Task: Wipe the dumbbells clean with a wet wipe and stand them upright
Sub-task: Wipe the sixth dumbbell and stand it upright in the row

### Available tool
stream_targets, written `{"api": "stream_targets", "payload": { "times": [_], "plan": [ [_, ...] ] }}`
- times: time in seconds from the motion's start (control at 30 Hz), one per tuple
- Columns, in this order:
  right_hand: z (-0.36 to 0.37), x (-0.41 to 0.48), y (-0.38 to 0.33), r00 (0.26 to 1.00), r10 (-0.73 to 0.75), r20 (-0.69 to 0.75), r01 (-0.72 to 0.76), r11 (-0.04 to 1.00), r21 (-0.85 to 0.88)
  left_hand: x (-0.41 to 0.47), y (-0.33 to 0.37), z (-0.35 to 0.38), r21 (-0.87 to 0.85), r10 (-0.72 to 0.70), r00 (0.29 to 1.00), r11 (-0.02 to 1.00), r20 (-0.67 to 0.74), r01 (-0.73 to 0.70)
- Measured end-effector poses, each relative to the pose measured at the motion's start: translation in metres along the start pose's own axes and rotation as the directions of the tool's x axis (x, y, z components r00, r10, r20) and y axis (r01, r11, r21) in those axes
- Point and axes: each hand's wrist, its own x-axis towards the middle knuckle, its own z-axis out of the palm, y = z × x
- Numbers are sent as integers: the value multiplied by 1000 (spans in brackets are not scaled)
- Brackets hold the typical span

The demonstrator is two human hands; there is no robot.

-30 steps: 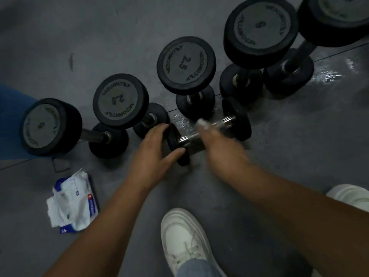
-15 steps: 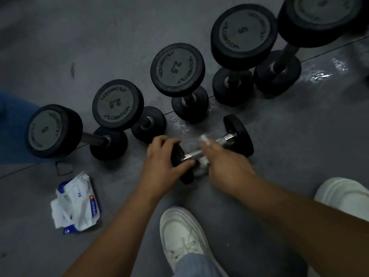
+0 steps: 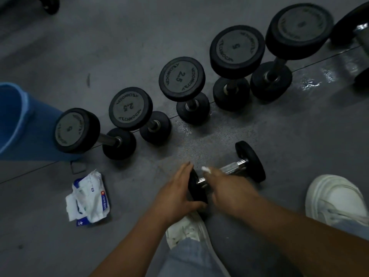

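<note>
A small black dumbbell with a chrome handle lies on its side on the grey floor. My left hand grips its near end plate. My right hand is wrapped round the handle with a white wet wipe showing at the fingertips. Behind it, several black dumbbells stand upright in a diagonal row, two marked 2.5 and larger ones to the right.
A blue and white pack of wet wipes lies on the floor at the left. A blue bin stands at the far left. My white shoes are close below the hands. Another dumbbell lies at the right edge.
The small dumbbell and both hands have come nearer to me, away from the upright row. My right hand has slid along the handle toward the near plate.
</note>
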Motion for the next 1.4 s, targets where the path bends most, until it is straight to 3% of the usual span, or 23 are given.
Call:
{"api": "stream_targets", "payload": {
  "times": [0.07,0.13,0.23,0.27,0.37,0.4,0.5,0.53,0.63,0.8,0.87,0.93,0.97,1.07,1.2,1.4],
  "plan": [
    [-7,-1,13,984,173,-52,-172,985,13,-7,3,4,25,-3,1000,1000,20,3],
    [-4,-7,12,971,231,-54,-232,973,-2,-13,6,9,39,-2,1000,999,31,1],
    [10,-25,-10,995,48,86,-45,998,-34,-19,10,19,22,22,999,999,39,-23],
    [11,-26,-7,993,54,101,-50,998,-39,-21,11,23,22,30,998,999,50,-31],
    [10,-28,17,953,302,-13,-302,953,-31,-26,11,30,49,51,995,997,81,-55],
    [14,-32,17,948,318,-5,-318,948,-14,-28,10,33,51,57,994,997,92,-62],
    [31,-50,-4,984,139,113,-153,979,133,-32,10,44,16,60,992,998,113,-62],
    [29,-51,-4,981,150,123,-170,971,171,-33,10,47,-12,59,992,998,114,-58],
    [30,-41,23,913,406,32,-405,895,189,-39,6,62,-137,40,994,990,98,-26],
    [38,-50,-10,957,229,178,-253,959,129,-41,-6,86,-250,7,1000,968,15,-3],
    [36,-42,10,931,364,35,-366,924,107,-40,-6,87,-207,19,1000,978,9,-17],
    [34,-44,17,893,450,-15,-443,884,149,-39,-7,83,-194,30,1000,981,8,-28],
    [37,-48,10,898,440,7,-433,879,199,-39,-7,82,-189,42,999,981,13,-39],
    [42,-56,-13,971,222,87,-237,941,243,-38,-5,81,-197,51,999,979,19,-46],
    [38,-46,21,925,376,-50,-365,919,152,-38,-5,85,-224,61,997,972,-49,-70],
    [32,-40,15,959,274,-76,-267,959,97,-39,14,57,-224,144,976,958,-161,-178]
  ]
}}
